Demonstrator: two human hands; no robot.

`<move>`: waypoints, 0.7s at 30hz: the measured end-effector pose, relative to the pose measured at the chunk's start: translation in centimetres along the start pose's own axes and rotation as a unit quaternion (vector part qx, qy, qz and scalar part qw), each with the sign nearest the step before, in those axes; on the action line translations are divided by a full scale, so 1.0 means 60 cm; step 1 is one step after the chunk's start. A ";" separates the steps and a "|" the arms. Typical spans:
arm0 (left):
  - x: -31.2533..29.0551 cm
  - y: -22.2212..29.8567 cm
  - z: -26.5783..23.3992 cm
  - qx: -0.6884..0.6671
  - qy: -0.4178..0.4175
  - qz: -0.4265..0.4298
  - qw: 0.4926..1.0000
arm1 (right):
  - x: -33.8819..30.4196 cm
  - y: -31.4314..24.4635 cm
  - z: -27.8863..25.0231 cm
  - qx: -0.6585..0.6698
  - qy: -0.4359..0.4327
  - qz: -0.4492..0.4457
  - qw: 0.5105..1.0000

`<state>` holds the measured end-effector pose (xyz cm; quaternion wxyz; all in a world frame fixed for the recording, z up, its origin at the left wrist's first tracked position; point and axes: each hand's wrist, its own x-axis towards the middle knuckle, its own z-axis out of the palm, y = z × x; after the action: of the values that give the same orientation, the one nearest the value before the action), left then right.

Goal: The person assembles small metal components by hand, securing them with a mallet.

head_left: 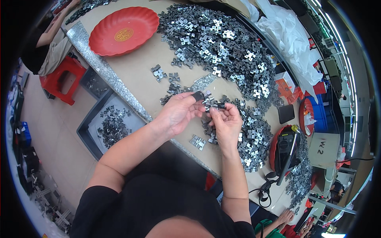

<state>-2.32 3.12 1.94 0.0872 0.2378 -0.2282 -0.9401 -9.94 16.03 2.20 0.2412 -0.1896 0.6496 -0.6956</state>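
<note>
Over the table, my left hand (179, 113) and my right hand (227, 123) meet with their fingers pinched around a small shiny metal hinge-like piece (209, 102). Black covers sit on some of my fingertips. The fingers hide part of the piece, so I cannot tell whether it is one part or two joined. Just beyond and to the right spreads a large heap of similar metal pieces (222, 43). A few loose ones (158, 73) lie left of the heap, and another small group (197, 142) rests near the table's front edge.
A red scalloped plate (137, 41) stands at the far left of the table (139, 73). Below the edge, a grey bin (88, 125) holds more pieces. On the right are a hammer (289, 152), a black cable (264, 193) and white plastic sheeting (287, 37). Other people work nearby.
</note>
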 end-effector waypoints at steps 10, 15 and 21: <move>-0.007 -0.005 -0.003 0.152 0.006 0.034 0.988 | 0.005 0.003 -0.015 0.093 -0.063 0.060 0.992; -0.004 -0.006 -0.002 0.165 0.007 0.019 0.986 | 0.005 0.004 -0.023 0.052 -0.073 0.075 0.993; -0.003 -0.005 -0.008 0.171 0.007 0.006 0.985 | 0.001 0.000 -0.024 0.061 -0.088 0.091 0.990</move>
<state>-1.96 3.25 1.52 0.0528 0.2545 -0.3863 -0.8850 -10.80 17.16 2.07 0.3707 -0.1752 0.5969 -0.6896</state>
